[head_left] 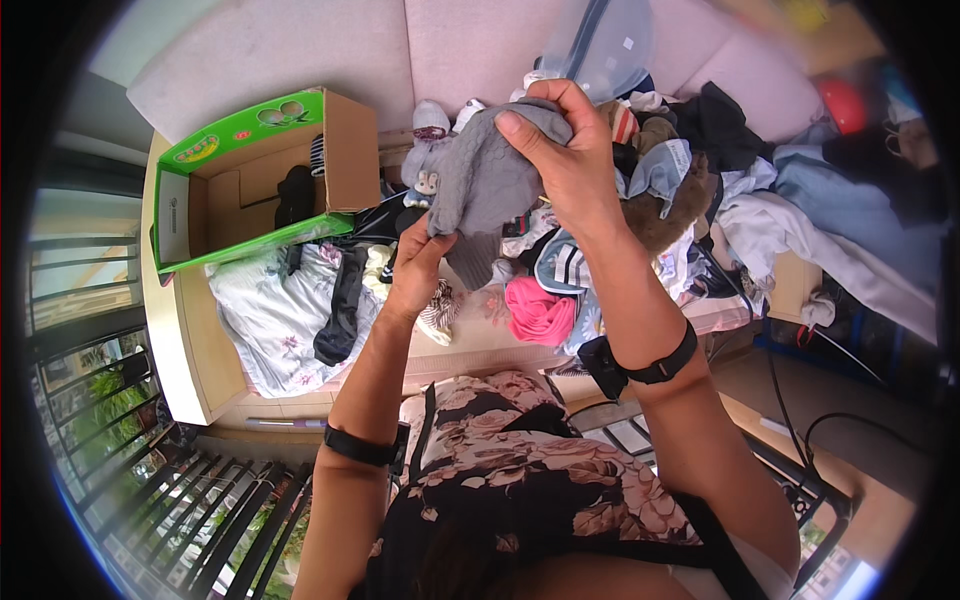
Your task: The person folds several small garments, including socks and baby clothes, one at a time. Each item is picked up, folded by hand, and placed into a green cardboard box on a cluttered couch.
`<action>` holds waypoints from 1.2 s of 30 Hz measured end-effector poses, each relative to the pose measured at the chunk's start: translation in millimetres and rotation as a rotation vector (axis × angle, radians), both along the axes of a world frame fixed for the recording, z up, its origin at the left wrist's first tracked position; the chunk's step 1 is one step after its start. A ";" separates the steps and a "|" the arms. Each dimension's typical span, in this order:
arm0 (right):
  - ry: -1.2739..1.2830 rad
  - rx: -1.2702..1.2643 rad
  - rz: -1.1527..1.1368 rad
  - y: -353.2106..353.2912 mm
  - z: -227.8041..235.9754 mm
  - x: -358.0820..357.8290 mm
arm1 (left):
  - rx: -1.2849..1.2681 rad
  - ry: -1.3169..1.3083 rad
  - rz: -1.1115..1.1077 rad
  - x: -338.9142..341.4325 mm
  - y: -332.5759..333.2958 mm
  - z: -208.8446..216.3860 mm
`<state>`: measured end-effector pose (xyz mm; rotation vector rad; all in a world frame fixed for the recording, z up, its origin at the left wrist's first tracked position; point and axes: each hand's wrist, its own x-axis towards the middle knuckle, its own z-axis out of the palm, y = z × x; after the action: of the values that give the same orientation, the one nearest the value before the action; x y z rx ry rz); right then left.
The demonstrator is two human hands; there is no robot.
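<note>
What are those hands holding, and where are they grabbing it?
A gray knitted piece of clothing. The right hand pinches it at its upper right end, and the left hand grips its lower left edge.

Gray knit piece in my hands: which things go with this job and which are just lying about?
In hand: gray knit piece, held by left hand and right hand.

Seemingly just lying about, untouched: green cardboard box, pink cloth, red round object.

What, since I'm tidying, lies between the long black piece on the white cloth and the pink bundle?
Head view: the left forearm crosses above; a striped bundle lies on the pale seat.
</note>
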<state>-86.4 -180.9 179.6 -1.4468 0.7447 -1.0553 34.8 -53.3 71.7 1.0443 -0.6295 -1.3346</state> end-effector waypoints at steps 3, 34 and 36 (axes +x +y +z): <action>0.156 0.000 0.196 -27.4 -4.7 -23.4 | -0.010 0.315 -0.148 27.6 12.2 -2.1; -0.062 0.330 -0.292 15.2 -126.1 -21.6 | 0.236 -0.629 0.049 -22.3 -1.3 -2.4; 0.079 0.335 -0.408 13.1 -131.3 -20.0 | 0.197 -0.576 0.027 -25.6 -3.1 3.6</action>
<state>-106.4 -167.9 48.3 -1.0762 1.2474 -1.1158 9.2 -56.3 75.3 1.6153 -0.9142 -1.0832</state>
